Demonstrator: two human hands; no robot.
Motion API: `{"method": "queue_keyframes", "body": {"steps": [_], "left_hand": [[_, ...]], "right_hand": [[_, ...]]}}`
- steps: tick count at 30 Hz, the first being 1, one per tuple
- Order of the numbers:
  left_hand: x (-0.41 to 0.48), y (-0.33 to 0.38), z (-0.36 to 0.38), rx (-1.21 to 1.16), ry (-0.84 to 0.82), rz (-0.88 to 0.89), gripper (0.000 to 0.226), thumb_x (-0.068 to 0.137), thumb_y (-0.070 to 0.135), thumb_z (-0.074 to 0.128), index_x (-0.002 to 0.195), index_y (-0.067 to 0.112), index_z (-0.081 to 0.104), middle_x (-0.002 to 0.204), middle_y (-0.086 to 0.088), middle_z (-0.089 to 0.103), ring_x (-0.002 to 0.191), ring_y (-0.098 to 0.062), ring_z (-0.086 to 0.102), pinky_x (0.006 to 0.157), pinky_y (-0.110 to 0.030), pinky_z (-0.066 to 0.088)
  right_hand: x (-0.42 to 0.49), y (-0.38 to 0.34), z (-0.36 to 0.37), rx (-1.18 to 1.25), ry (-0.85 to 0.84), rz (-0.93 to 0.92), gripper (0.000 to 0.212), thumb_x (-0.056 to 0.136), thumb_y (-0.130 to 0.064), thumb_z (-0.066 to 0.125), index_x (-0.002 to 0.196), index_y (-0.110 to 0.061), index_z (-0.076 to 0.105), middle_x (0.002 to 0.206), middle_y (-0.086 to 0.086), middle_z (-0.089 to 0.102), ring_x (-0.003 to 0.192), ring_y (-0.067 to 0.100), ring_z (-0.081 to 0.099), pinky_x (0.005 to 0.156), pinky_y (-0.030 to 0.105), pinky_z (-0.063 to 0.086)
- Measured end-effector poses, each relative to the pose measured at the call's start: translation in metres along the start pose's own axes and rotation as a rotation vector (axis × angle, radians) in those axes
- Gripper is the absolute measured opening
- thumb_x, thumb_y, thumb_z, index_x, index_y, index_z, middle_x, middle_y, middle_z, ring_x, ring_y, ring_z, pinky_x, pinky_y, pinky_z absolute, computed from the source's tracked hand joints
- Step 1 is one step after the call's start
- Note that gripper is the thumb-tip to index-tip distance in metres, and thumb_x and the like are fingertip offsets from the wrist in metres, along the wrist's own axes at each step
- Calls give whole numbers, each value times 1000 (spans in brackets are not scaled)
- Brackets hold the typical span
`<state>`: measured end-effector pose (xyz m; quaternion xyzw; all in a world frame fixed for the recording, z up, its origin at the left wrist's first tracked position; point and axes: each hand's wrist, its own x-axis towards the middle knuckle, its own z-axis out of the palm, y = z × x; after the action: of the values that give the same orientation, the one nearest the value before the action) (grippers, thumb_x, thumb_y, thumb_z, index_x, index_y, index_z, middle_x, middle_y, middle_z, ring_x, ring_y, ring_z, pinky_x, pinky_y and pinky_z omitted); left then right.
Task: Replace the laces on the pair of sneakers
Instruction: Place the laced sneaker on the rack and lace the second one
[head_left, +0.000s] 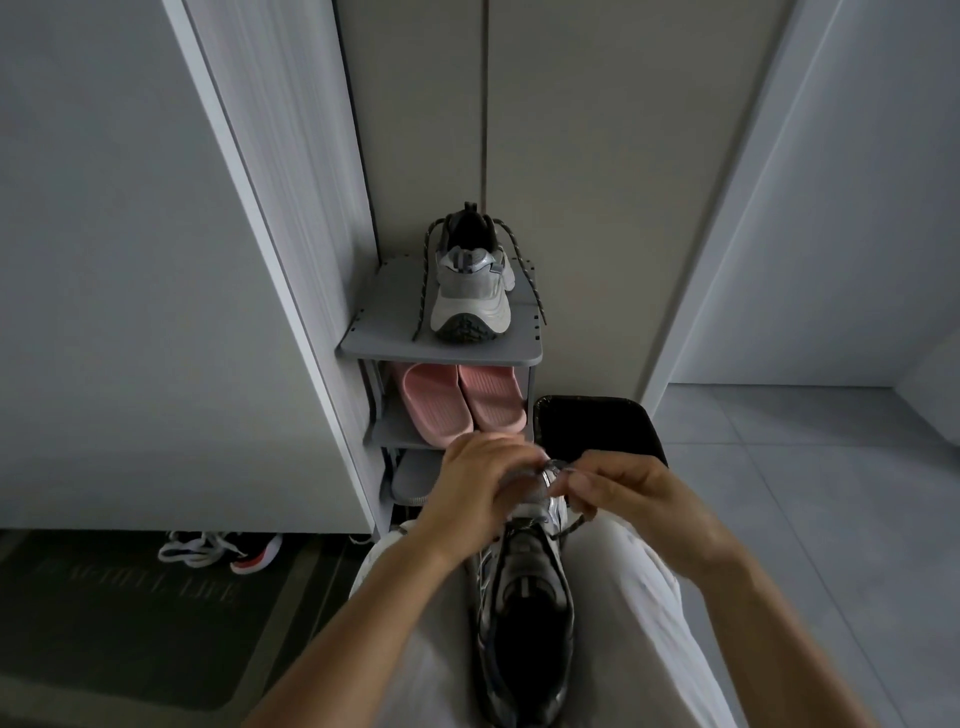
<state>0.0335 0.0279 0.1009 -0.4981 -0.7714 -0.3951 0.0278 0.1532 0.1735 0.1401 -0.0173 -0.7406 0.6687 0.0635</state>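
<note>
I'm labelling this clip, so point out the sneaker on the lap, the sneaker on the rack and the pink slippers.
Sneaker on the lap (524, 592): head view, on its upper by the opening.
Sneaker on the rack (470, 291): head view, on its grey heel.
Pink slippers (428, 405): head view, on the left slipper.

Left forearm (363, 613) and right forearm (753, 597) are extended forward, bare, converging toward centre; left hand (475, 491) is held back-up, fingers curled round the toe of the sneaker (524, 597); right hand (641, 501) is turned thumb-side toward the left, fingers bent, lace (577, 526) pinched at the fingertips; hands are held just beside each other; wrists are kept roughly straight; thighs (623, 587) are seen beneath, parted.
</note>
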Motion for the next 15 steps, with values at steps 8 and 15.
{"method": "queue_keyframes", "body": {"steps": [8,15], "left_hand": [[-14,-12,-1,-364,-87,-259,49,85,14,64,127,29,43,131,14,49,121,7,42,102,-11,32],[20,18,25,-351,-199,-201,17,87,29,57,104,29,60,95,3,66,90,-14,61,85,-33,50]], "right_hand": [[-11,22,-30,178,185,35,24,78,-31,60,73,-12,73,52,2,55,54,17,47,65,20,45],[3,7,-25,206,102,-54,48,62,-55,75,76,-9,74,48,0,49,51,21,41,56,19,42]]}}
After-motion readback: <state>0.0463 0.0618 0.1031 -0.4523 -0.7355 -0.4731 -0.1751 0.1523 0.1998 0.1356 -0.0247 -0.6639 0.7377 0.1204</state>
